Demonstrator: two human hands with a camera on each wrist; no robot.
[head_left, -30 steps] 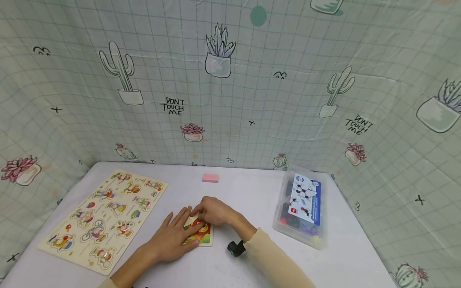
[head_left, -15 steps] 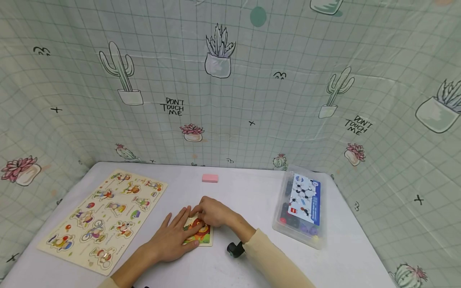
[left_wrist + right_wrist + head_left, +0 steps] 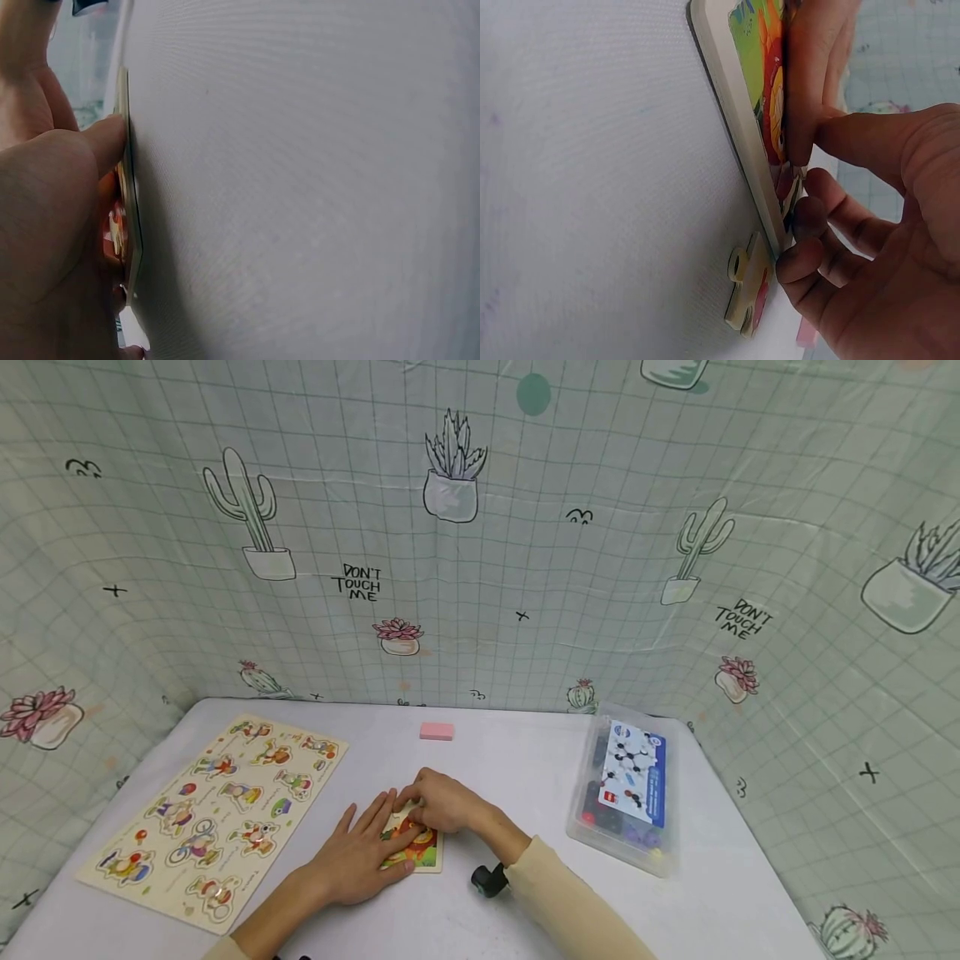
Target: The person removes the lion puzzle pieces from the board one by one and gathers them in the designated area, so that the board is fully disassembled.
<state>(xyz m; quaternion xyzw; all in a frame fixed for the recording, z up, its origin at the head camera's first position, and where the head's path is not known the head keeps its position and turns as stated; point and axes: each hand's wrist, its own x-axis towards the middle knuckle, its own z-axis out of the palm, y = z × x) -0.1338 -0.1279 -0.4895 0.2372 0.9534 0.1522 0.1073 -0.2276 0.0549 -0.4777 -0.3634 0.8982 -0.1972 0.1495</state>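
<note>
A small jigsaw puzzle (image 3: 429,862) with a lion picture and a pale frame lies on the white table. My left hand (image 3: 360,860) rests over its left part with straight, spread fingers; the thumb (image 3: 109,142) presses near the frame's edge in the left wrist view. At the puzzle's far edge my right hand (image 3: 442,802) has curled fingers, pinching a puzzle piece (image 3: 799,174) mostly hidden by the fingertips. The left index finger (image 3: 802,112) lies on the picture close to the right thumb. A loose puzzle piece (image 3: 748,289) lies beside the frame, hidden in the head view.
A large wooden picture board (image 3: 213,827) with several cartoon figures lies at the left. A pink block (image 3: 437,732) sits at the back. At the right stands a clear plastic case (image 3: 626,793) with a blue and white molecule label. A patterned cloth (image 3: 480,568) hangs behind the table.
My right thumb has shifted slightly left at the puzzle's far edge. The left hand keeps its place on the puzzle.
</note>
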